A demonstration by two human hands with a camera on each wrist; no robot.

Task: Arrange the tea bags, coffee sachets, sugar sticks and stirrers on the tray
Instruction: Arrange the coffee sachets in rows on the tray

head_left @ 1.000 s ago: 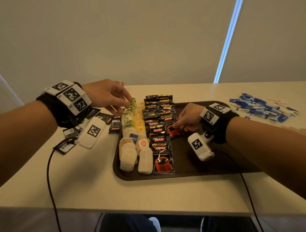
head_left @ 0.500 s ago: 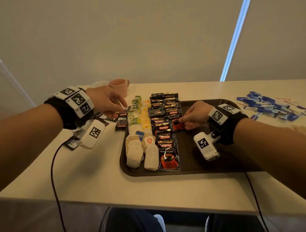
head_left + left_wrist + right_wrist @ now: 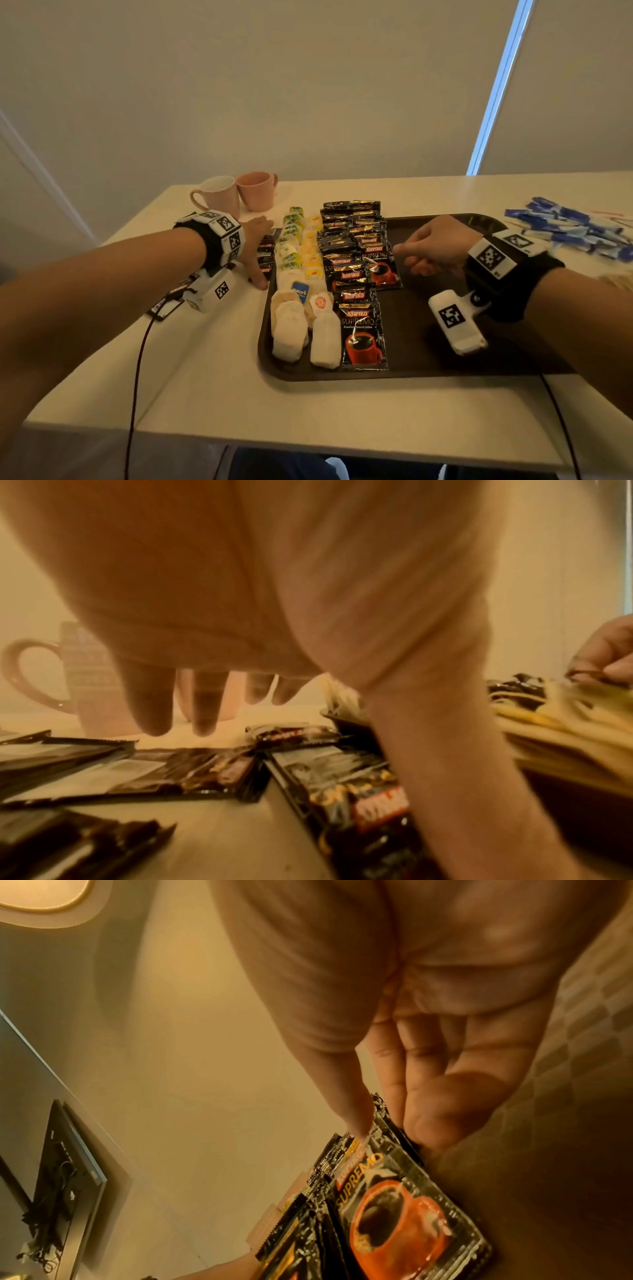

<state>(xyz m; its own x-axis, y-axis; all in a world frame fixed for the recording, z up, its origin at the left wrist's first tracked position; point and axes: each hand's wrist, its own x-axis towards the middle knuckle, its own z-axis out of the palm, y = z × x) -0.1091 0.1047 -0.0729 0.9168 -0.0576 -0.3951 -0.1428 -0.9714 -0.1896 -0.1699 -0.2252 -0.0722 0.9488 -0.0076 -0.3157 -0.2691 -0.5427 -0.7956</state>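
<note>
My right hand (image 3: 433, 245) pinches the top edge of a black-and-red coffee sachet (image 3: 382, 267) lying on the dark brown plastic tray (image 3: 445, 356), beside the sachet row. My left hand (image 3: 255, 246), fingers straight, hovers over loose black sachets (image 3: 164, 772) crowding the cream table (image 3: 205, 377); two pink mugs (image 3: 236, 195) stand beyond, blue sugar sticks (image 3: 575, 228) far right.

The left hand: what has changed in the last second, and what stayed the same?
The left hand left the tea bags on the tray and moved down to the loose coffee sachets on the table, fingers straight, holding nothing. The right hand keeps its grip on the coffee sachet in the second row. The sugar sticks stayed off the tray.
</note>
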